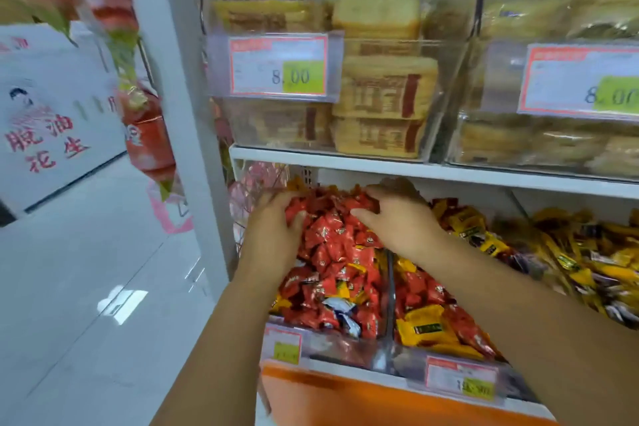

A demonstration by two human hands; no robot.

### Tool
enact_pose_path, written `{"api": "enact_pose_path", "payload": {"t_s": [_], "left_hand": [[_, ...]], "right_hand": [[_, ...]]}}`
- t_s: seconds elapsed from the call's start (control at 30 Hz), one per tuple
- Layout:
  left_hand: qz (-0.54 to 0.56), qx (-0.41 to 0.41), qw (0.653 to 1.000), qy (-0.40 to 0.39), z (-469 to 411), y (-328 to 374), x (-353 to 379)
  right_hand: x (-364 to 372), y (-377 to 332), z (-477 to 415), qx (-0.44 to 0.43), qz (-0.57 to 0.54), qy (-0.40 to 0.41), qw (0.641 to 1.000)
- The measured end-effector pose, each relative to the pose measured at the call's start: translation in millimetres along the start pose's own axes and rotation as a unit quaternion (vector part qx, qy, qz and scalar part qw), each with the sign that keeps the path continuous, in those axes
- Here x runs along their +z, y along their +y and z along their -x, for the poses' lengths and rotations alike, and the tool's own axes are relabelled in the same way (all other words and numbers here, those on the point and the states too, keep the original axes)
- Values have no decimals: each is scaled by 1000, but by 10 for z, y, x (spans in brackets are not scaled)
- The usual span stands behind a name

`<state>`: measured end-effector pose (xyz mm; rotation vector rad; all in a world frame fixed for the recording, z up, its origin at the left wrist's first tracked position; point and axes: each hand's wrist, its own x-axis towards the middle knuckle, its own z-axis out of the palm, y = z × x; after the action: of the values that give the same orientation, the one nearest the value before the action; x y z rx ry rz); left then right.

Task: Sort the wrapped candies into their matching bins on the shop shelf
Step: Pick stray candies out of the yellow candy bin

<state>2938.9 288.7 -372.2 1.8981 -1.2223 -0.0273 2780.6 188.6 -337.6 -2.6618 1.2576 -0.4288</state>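
Observation:
A heap of red wrapped candies (332,252) fills the leftmost clear bin (321,344) on the lower shelf, with a few yellow and silver pieces mixed in near its front. My left hand (273,232) presses on the left side of the heap, fingers curled over red candies at the back. My right hand (397,218) lies on the right side, fingers spread over the pile's top. The neighbouring bin (446,349) holds yellow candies (425,325) mixed with red ones. Further right lie more yellow candies (584,252).
A clear divider (390,290) separates the two bins. Price labels (461,379) hang on the bin fronts. The upper shelf (415,166) carries clear boxes of packed biscuits (383,90). A white upright (193,114) and tiled floor (86,304) lie to the left.

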Motion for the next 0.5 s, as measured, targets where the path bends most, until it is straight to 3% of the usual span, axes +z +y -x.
{"api": "enact_pose_path", "payload": {"t_s": [0.07, 0.13, 0.3, 0.4, 0.5], "left_hand": [[-7, 11, 999, -43, -67, -89, 117], [-68, 36, 992, -99, -80, -180, 285], [-205, 71, 966, -140, -92, -312, 499], [-193, 50, 964, -174, -113, -290, 457], [-124, 31, 972, -199, -132, -123, 290]], "right_hand": [[133, -83, -182, -36, 64, -7, 997], [276, -125, -289, -60, 88, -74, 991], [512, -163, -466, -24, 237, -171, 956], [507, -152, -508, -13, 239, -189, 952], [338, -88, -374, -56, 183, -155, 969]]}}
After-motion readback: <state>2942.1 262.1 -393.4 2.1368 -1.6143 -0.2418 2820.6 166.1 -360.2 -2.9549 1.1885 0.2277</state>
